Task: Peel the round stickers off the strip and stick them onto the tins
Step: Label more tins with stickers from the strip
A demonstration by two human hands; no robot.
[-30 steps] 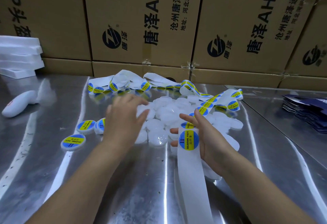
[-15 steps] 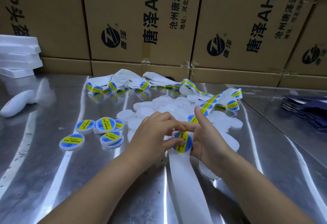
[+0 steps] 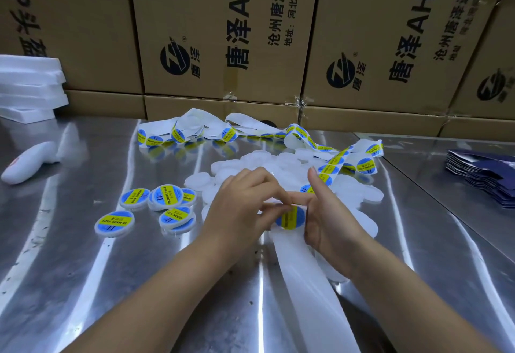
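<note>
Head view: left hand [image 3: 245, 207] pinches sticker [image 3: 291, 217]; right hand [image 3: 331, 224] behind strip [image 3: 306, 283], can't tell grip.

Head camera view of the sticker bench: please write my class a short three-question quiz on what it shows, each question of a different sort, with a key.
1. True or false: the labelled tins lie on the same side of the steel table as the left hand.
2. The right hand holds the sticker strip. What do the left hand's fingertips pinch? A) the round sticker B) a pen C) a pair of scissors
3. Fill in: the boxes stacked behind the table are made of ____.

Key: 1 true; 2 A; 3 cardboard.
</note>
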